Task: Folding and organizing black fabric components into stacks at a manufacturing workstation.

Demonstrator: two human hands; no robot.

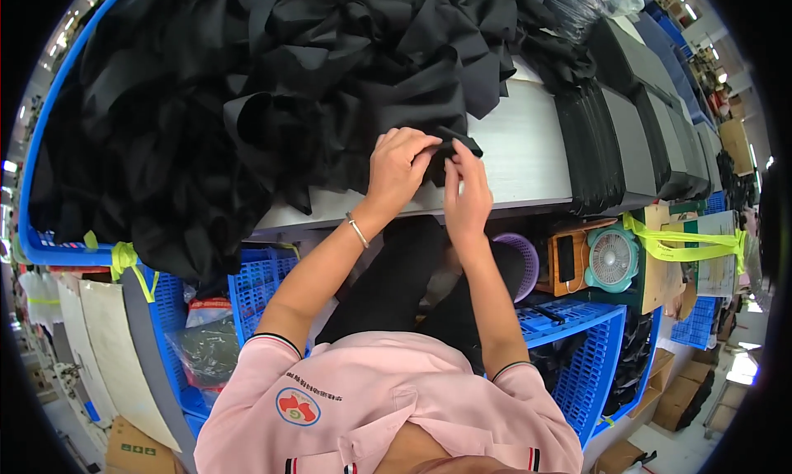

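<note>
My left hand (394,173) pinches a piece of black cloth (469,141) between thumb and fingers at the near edge of the heap. Close beside it, my right hand (468,195) has its bent fingertips on the same piece, toward its right end. Part of the cloth is hidden behind the fingers. Beyond both hands a large loose pile of black cloth pieces (313,53) spreads over the left and middle of the pale grey tabletop (524,156).
Stacked dark panels (634,144) stand on the table's right, below a clear plastic bag (590,8). Under the tabletop are a purple basket (530,264), a phone (565,258), a teal fan (611,258) and a blue crate (587,383). Another blue crate (169,309) holds bags at left.
</note>
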